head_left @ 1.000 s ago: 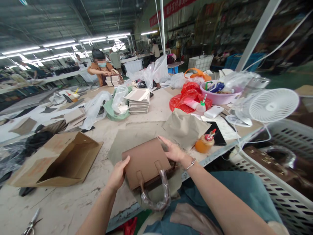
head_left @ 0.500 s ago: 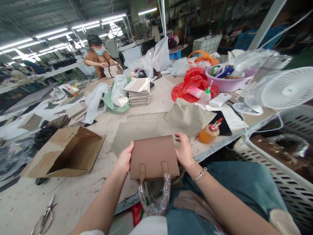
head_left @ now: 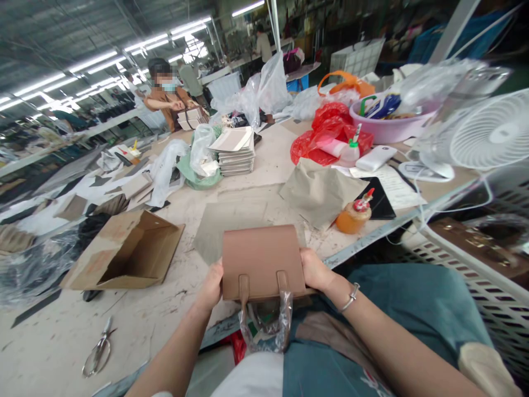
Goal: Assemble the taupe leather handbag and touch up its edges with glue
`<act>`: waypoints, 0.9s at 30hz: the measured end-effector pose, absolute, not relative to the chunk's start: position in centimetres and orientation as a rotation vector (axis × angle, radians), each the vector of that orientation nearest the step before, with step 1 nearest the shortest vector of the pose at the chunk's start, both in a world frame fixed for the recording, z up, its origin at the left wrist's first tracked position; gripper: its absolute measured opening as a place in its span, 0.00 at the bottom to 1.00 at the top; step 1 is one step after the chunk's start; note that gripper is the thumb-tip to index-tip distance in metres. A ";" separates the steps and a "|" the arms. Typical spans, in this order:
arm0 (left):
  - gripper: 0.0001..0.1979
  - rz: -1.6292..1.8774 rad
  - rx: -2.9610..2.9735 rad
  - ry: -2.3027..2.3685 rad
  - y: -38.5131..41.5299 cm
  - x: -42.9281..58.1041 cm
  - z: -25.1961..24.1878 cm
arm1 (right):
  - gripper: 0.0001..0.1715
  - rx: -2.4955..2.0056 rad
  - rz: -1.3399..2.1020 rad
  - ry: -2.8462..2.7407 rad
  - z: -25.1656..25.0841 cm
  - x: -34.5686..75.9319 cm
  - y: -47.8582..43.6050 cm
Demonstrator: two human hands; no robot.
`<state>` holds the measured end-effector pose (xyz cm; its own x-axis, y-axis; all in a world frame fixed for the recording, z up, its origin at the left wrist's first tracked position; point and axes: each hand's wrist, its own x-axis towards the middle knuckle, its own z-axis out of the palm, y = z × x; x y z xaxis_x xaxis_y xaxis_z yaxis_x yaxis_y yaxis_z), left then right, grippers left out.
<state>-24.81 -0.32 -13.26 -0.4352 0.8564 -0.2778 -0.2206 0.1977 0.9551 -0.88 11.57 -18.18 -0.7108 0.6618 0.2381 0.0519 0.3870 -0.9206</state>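
A brown handbag lies at the table's near edge, its two handles, partly wrapped in clear plastic, hanging toward my lap. My left hand grips the bag's left side, and my right hand grips its right side. Fingers of both hands are partly hidden behind or under the bag. Beyond the bag lies a flat grey-beige sheet. A crumpled beige cloth is to its right, beside an orange glue bottle with a red cap.
An open cardboard box and scissors are on the left. Stacked panels, a red bag, a purple basin and a white fan stand farther back. A white crate is at right; a person works across the table.
My right hand has closed from spread fingers onto the bag's right side. The view has shifted slightly, so the box and scissors appear farther right.
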 end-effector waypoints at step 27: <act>0.12 0.944 1.466 1.770 -5.0 -24.6 -15.8 | 0.25 -0.633 0.892 -2.366 -18.2 4.7 8.6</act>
